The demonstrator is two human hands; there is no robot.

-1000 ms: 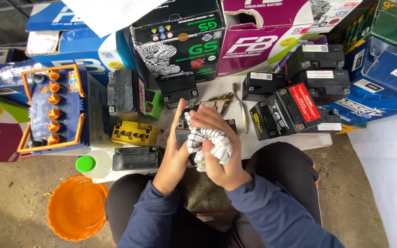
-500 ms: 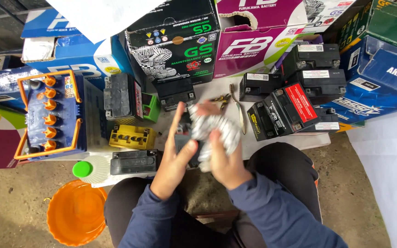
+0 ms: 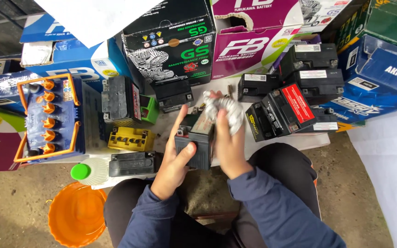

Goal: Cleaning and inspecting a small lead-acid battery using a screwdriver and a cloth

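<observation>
Risen, the right hand point(image 3: 228, 138) bunches a striped cloth point(image 3: 224, 110); the left hand point(image 3: 175, 158) clasps a black battery point(image 3: 198, 140).

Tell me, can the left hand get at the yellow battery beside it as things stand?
Probably not right away: the left hand is gripping the small black battery. The yellow battery itself lies uncovered just left of it, with nothing between.

an orange basin point(image 3: 76, 214) sits on the floor by a green-capped bottle point(image 3: 89, 171). a yellow battery point(image 3: 130, 138) lies near a blue battery with orange caps point(image 3: 48, 120). cardboard boxes point(image 3: 249, 41) stand behind.
</observation>
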